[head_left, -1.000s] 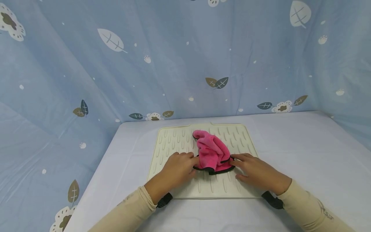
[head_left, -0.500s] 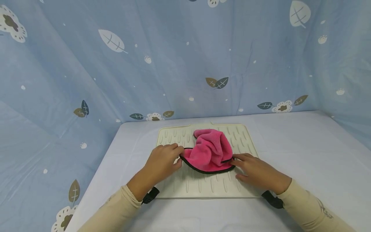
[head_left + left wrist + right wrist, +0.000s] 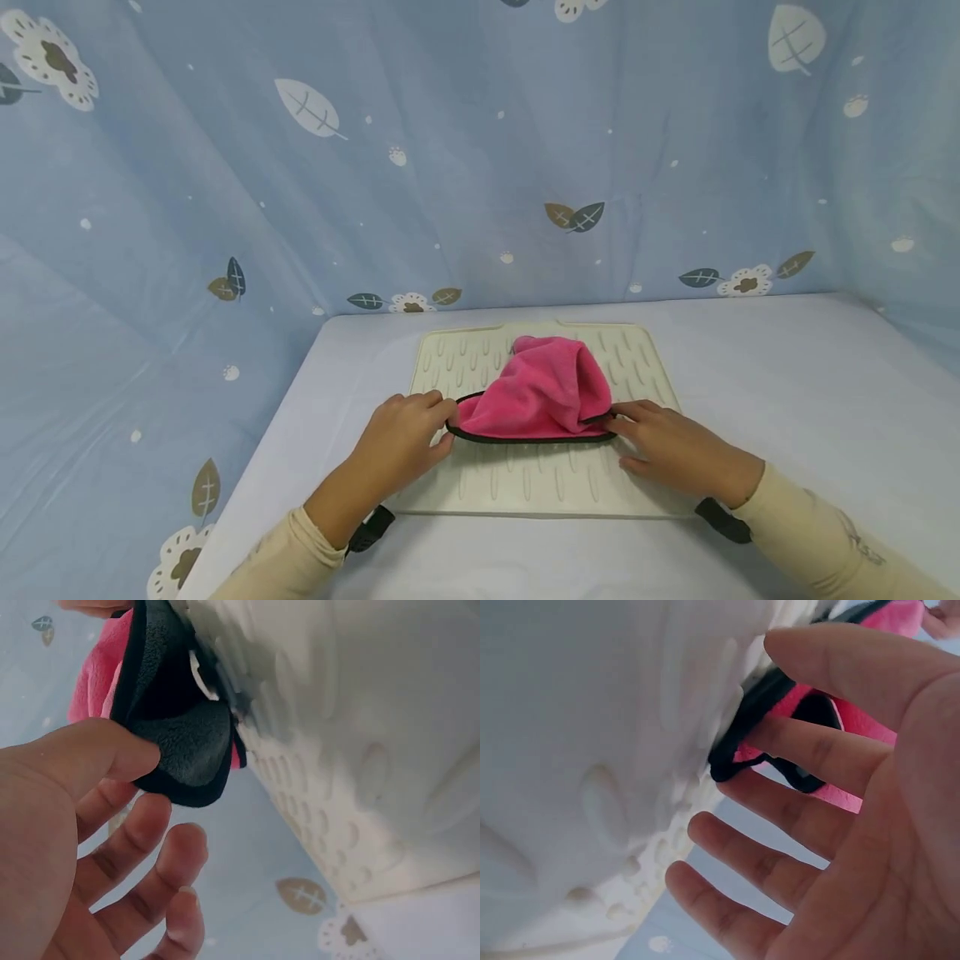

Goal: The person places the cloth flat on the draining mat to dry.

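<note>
A pink plush cloth [image 3: 536, 387] with black edging lies bunched on a cream ridged mat [image 3: 510, 492]; its grey underside [image 3: 191, 742] shows in the left wrist view. My left hand [image 3: 401, 437] pinches the near left corner between thumb and fingers, a little above the mat. At the near right corner, my right hand [image 3: 675, 446] touches the cloth with its index and middle fingertips. In the right wrist view those fingers [image 3: 817, 750] are fairly straight and the thumb stands apart from them. The near edge runs almost straight between both hands, while the far part is folded over.
The mat rests on a white-covered table [image 3: 795, 400]. Behind and to the left hangs a blue curtain [image 3: 465, 150] printed with leaves and flowers. Black straps [image 3: 371, 529] are around both wrists.
My left hand has moved left and toward me, drawing the cloth's left corner out and straightening the near edge. The right hand has stayed at its corner. The head view has shifted slightly.
</note>
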